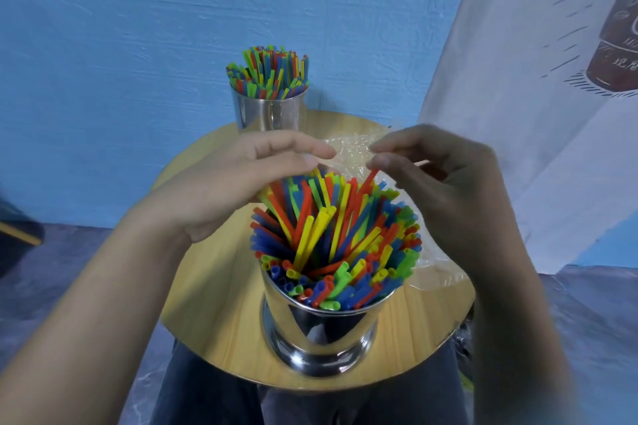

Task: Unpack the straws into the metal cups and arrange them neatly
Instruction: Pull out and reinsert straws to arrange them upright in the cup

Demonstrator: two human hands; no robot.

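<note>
Plain room: blue wall (138, 28), round table (214, 286)

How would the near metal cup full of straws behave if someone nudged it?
Probably steady: the near metal cup has a flared base flat on the wooden table. Its polished wall looks slippery, so it may slide before tipping. The straws stand loose and splayed, so they would likely shift.
</note>
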